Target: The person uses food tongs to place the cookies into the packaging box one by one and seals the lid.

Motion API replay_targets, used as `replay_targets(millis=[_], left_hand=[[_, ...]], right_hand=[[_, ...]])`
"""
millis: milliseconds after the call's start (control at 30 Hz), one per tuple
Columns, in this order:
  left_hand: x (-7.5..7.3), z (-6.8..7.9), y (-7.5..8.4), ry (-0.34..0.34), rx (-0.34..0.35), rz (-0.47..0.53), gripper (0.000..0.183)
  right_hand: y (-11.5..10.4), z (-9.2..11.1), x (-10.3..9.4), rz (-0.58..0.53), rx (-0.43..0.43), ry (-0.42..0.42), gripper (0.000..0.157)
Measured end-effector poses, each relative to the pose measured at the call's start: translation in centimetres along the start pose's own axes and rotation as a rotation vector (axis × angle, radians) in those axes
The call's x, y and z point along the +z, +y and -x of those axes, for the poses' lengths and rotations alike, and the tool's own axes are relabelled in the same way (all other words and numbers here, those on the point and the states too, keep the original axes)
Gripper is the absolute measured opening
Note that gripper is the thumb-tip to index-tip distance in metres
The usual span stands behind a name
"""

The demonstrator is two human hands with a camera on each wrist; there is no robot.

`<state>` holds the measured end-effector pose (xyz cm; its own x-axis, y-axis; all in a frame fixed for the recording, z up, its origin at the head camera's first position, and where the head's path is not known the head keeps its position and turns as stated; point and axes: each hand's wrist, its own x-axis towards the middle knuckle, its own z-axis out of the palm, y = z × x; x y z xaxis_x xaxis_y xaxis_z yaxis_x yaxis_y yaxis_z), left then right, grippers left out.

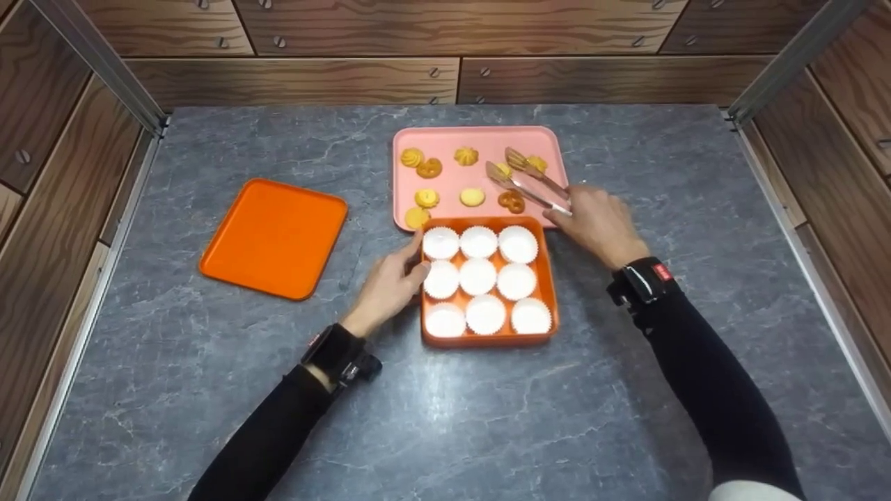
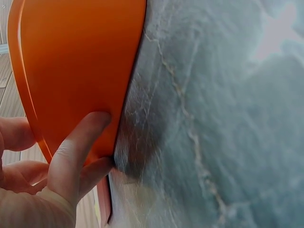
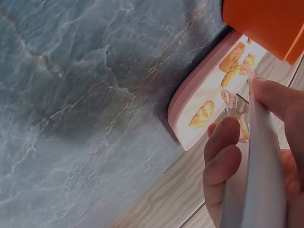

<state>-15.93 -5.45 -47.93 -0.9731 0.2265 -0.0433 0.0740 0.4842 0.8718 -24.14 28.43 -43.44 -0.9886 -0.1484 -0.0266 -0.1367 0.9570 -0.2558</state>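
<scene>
An orange box [image 1: 489, 340] holds rows of white paper cups [image 1: 477, 277]. My left hand [image 1: 390, 282] grips its left wall; in the left wrist view, fingers [image 2: 78, 147] lie on the outer side and another reaches the rim. Behind the box lies a pink tray [image 1: 400, 181] with several cookies. My right hand [image 1: 598, 219] holds tongs [image 1: 543, 179] by the handles, and in the right wrist view the handle [image 3: 261, 161] runs between thumb and fingers. The tongs' spread ends hang around a pale yellow cookie [image 1: 502, 169]; contact cannot be told.
An orange lid-like tray [image 1: 275, 240] lies to the left of the box on the grey marbled tabletop [image 1: 445, 417]. Among the other cookies are a pretzel-shaped one [image 1: 511, 202] and a star-shaped one [image 1: 466, 156]. Wood-patterned walls [image 1: 292, 80] border the back and sides.
</scene>
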Motion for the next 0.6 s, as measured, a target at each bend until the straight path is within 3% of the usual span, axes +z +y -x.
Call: replay_targets(millis=[233, 600], left_hand=[[-0.08, -0.05, -0.04, -0.005, 0.005, -0.001, 0.061], [-0.05, -0.01, -0.07, 0.004, 0.017, -0.022, 0.060]], right_hand=[[0.43, 0.15, 0.49, 0.000, -0.019, -0.013, 0.045], [0.83, 0.42, 0.85, -0.011, -0.069, 0.043, 0.044]])
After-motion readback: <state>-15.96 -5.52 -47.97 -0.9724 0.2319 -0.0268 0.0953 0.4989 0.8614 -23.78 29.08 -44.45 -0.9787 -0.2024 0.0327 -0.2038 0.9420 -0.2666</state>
